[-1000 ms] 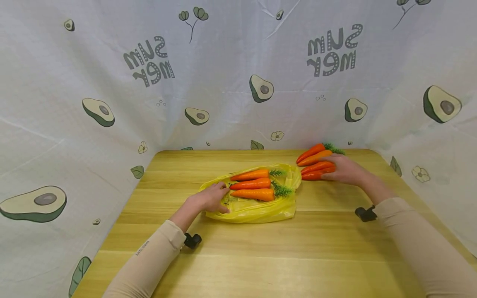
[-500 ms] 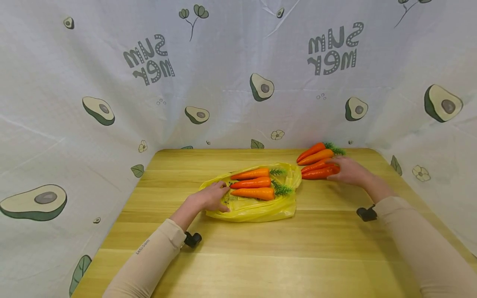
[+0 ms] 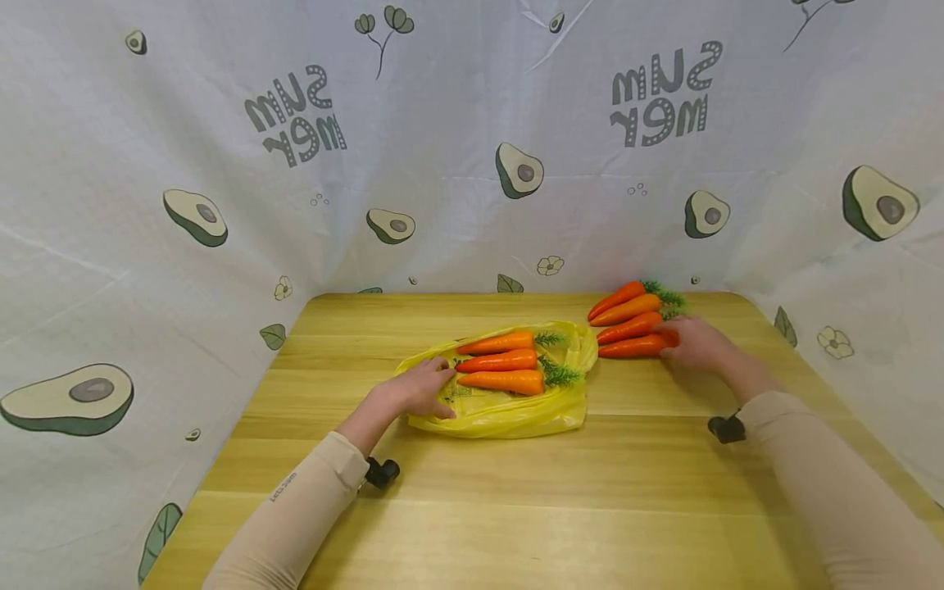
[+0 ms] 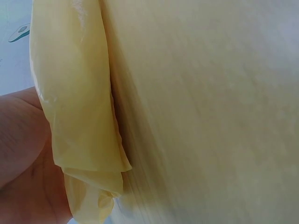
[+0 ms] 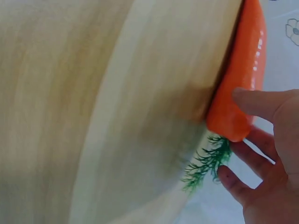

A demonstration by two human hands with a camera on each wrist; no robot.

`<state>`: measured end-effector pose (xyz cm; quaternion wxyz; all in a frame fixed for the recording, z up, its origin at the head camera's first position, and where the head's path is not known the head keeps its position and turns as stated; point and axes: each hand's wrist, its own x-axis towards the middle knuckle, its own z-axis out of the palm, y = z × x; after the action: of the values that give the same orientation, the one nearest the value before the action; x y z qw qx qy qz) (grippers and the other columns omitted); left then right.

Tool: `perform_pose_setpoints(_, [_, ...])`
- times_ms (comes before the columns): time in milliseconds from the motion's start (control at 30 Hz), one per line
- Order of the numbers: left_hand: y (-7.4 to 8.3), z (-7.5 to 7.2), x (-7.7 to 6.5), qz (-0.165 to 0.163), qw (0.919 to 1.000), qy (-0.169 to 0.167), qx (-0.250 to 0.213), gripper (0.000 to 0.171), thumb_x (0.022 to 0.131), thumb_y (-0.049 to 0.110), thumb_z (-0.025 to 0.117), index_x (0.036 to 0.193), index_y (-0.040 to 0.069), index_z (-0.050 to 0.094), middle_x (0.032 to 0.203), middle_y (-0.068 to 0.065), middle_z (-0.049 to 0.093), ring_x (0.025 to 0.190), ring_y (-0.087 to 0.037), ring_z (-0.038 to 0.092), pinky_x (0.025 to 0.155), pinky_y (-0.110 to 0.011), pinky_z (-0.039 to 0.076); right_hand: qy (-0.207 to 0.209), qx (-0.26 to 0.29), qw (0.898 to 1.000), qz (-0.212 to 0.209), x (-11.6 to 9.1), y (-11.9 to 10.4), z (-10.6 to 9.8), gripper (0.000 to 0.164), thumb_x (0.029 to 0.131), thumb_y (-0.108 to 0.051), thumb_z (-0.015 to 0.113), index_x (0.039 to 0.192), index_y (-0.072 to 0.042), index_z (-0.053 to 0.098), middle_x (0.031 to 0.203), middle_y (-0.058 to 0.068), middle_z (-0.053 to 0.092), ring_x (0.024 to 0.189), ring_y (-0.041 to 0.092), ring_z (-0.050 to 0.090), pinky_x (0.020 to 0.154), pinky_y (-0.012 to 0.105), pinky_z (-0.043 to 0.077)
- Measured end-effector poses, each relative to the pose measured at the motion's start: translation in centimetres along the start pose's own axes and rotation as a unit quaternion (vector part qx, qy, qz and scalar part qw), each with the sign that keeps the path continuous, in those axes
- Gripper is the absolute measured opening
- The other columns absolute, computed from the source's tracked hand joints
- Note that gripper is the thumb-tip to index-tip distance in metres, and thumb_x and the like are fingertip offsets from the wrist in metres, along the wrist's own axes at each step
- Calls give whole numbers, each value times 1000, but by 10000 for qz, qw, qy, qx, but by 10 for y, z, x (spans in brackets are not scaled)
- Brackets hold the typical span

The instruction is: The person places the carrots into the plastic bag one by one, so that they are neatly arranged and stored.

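My left hand (image 3: 416, 390) rests at the left end of a yellow plastic bag (image 3: 516, 424), fingers spread over it. In the left wrist view the folded bag edge (image 4: 77, 112) hides the fingertips. Three orange carrots (image 3: 501, 382) lie side by side on the bag, green tops to the right. My right hand (image 3: 696, 346) is at the thick end of the front red-orange carrot (image 3: 630, 347) on the right. In the right wrist view its thumb lies on that carrot (image 5: 243, 70), its other fingers stretched beside the green leaves (image 5: 210, 161).
Behind the front right carrot lie more carrots (image 3: 627, 310), lined up beside the bag's right end near the table's back edge. The wooden table (image 3: 516, 508) meets a white curtain (image 3: 442, 123) printed with avocados. A black wrist camera (image 3: 726, 428) sits on the right wrist.
My right hand has slid right and slightly nearer along the two front carrots, exposing their thick ends. Those two carrots now lie farther apart. The left hand and bag have stayed put.
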<state>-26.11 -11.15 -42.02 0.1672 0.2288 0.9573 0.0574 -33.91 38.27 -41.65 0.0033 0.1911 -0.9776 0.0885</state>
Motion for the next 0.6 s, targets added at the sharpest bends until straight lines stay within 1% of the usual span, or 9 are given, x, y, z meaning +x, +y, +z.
perform_pose_setpoints(167, [0, 0, 0, -11, 10000, -6, -4, 82, 91, 49, 72, 155, 9, 39, 159, -12, 33, 148, -32, 32, 120, -47, 33, 141, -104, 9998, -49, 1, -1, 3, 46, 89, -10, 69, 130, 9, 61, 127, 38, 58, 119, 60, 51, 103, 68, 40])
perform_pose_setpoints(333, [-1, 0, 1, -8, 10000, 5, -6, 82, 91, 49, 72, 155, 9, 39, 158, -12, 34, 148, -32, 33, 119, -47, 34, 102, -260, 9996, -60, 0, -5, 1, 46, 90, -11, 69, 131, 9, 60, 126, 38, 59, 118, 59, 52, 101, 68, 42])
perform_pose_setpoints(600, [-1, 1, 2, -51, 10000, -38, 71, 83, 91, 50, 71, 156, 10, 38, 159, -11, 33, 149, -31, 32, 120, -46, 33, 52, -508, 9985, -172, -2, -5, 1, 47, 90, -12, 70, 131, 8, 60, 125, 36, 60, 115, 58, 55, 94, 68, 46])
